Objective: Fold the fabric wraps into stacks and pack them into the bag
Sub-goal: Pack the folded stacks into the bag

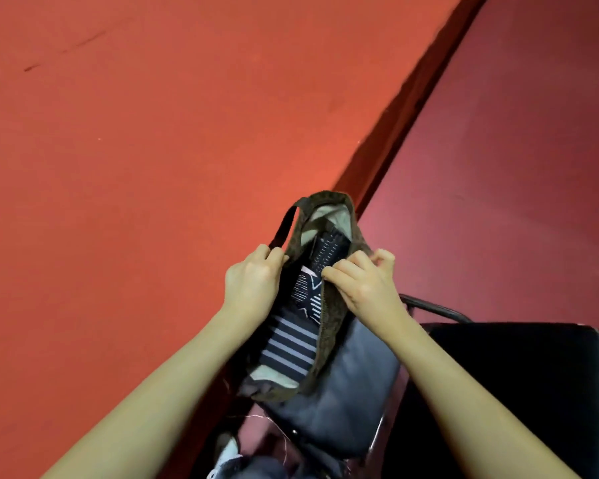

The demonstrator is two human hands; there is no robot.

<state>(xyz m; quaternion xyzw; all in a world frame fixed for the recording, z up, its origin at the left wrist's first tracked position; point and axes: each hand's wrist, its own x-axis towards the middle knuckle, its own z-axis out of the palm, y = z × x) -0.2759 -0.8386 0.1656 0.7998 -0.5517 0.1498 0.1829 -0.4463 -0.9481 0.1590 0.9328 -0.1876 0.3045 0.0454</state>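
A: where are the wraps (293, 335)?
B: already inside the bag (329, 335), over the chair (498, 375). Left hand (251, 283) pinches one rim, right hand (363, 285) the other
A: heavy?
B: looks light and floppy, so I'd hold it by the rims

no readable text, labels, brands, numbers or signs anywhere

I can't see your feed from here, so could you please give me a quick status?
Left hand and right hand each grip the bag rim, mouth held open. Patterned wraps inside. Nothing in the way.
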